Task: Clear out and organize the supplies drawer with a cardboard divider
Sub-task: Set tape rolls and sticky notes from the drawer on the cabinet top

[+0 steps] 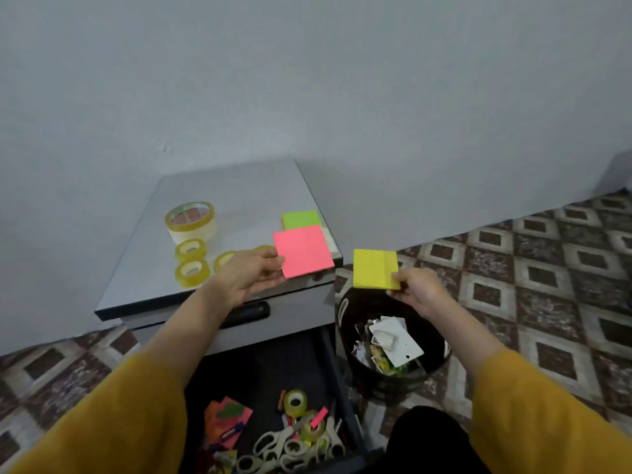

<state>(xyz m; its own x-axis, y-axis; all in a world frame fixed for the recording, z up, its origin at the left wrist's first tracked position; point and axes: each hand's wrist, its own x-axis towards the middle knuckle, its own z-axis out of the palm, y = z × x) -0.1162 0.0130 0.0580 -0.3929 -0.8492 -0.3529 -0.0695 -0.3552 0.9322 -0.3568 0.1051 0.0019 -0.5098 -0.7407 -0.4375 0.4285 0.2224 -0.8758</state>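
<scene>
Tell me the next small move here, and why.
Probably lower the pink pad in the left hand onto the cabinet top beside the green pad: it hangs just over that corner, tape rolls are sorted there, and the right hand holds a yellow pad that could follow.

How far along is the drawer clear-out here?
Done: tape rolls and a green pad sit on the cabinet top. In hand: left hand holds a pink pad, right hand a yellow pad. Left: scissors and loose tape in the drawer; no divider visible.
</scene>
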